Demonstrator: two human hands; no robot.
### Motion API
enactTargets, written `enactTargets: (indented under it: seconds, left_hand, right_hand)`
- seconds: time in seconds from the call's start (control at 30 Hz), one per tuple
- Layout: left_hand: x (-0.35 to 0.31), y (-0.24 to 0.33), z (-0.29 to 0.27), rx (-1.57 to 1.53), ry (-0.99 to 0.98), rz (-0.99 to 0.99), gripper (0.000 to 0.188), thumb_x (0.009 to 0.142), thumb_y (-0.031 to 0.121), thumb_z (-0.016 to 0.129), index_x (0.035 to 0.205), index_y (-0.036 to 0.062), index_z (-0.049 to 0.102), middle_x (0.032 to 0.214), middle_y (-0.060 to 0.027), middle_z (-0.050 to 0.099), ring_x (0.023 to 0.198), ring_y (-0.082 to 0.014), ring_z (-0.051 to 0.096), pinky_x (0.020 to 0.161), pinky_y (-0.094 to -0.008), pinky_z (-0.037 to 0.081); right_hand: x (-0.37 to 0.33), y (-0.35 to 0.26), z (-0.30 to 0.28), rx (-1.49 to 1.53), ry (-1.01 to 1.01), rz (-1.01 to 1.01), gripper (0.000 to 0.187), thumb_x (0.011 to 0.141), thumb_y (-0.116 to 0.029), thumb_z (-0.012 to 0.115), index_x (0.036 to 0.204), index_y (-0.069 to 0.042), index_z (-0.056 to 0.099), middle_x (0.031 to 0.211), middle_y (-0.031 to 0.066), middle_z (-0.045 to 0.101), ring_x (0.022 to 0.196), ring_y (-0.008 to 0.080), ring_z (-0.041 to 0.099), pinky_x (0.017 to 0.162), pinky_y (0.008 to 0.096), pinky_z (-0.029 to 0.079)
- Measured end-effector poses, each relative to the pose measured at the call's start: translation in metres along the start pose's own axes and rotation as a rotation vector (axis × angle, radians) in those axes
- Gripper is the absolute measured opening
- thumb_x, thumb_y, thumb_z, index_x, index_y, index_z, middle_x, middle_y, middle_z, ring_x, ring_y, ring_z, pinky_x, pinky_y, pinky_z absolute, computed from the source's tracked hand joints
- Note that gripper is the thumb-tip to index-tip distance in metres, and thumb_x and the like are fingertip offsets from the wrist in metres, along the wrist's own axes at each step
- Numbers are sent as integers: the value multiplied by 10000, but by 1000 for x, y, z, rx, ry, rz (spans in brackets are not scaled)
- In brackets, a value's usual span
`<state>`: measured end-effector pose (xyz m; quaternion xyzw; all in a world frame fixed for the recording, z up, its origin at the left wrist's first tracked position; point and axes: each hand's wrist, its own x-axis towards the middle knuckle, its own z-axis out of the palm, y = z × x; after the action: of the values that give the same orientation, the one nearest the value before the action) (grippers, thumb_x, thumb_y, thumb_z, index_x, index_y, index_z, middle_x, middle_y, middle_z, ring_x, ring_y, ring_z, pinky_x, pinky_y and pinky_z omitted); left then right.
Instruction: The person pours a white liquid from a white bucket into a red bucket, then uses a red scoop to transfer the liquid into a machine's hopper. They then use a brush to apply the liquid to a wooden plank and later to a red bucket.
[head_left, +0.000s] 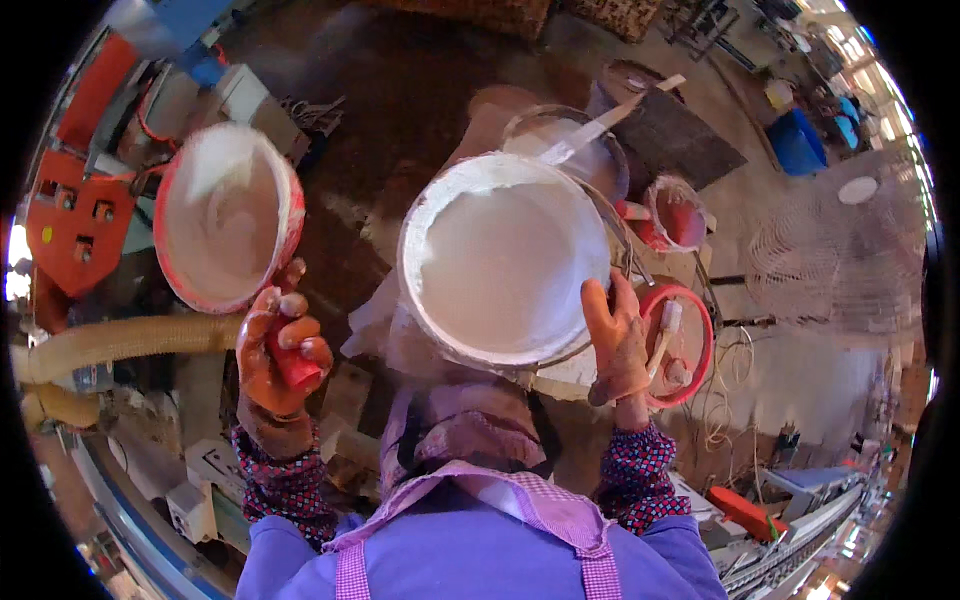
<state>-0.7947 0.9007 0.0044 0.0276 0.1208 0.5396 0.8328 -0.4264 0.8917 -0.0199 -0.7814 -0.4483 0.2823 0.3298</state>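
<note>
My left hand [280, 352], in an orange glove, grips the handle of a red scoop [228, 215] coated inside with white paste, held up at the left. In the middle sits a large bucket [505, 260] full of white paste. My right hand [617, 345], also gloved, presses flat against the bucket's right rim. The scoop is apart from the bucket, to its left.
Behind the big bucket stands a second bucket with a flat stirring stick [600, 125]. Two small red pails [680, 215] [685, 345] sit to the right. A tan ribbed hose [120, 340] runs along the left by an orange machine [75, 225]. A blue bin [797, 142] stands far right.
</note>
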Motion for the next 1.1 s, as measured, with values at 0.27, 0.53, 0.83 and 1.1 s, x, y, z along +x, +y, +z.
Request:
enactTargets:
  seconds: [0.27,0.53,0.83,1.1]
  left_hand:
    - [-37,5,-103,-255,182,-56,369,926,237,569,1270,122,495,871,44,575,741,-73,537,720,-311,466]
    - [-8,6,-112,174,565,-157,393,868,190,645,1210,46,517,842,-18,589,610,-103,524,533,-276,463]
    - [30,65,-151,513,586,-435,258,841,190,686,1035,50,591,772,-39,596,587,-127,567,481,-273,460]
    - [50,117,-146,577,520,-626,253,827,193,700,995,38,593,755,-45,597,556,-144,574,454,-282,450]
  right_hand:
    - [28,75,12,-250,-26,-734,427,945,-234,498,1244,70,517,1209,192,597,1142,318,559,987,399,419]
    - [25,8,25,561,-192,163,421,930,-317,489,1172,17,573,1102,92,645,1022,228,606,878,345,485]
    - [25,-73,45,-342,14,-207,298,722,-230,666,901,-9,576,800,174,599,789,370,595,697,415,481]
    - [46,-118,79,150,148,330,274,843,-238,567,907,26,594,881,193,623,782,319,588,688,384,460]
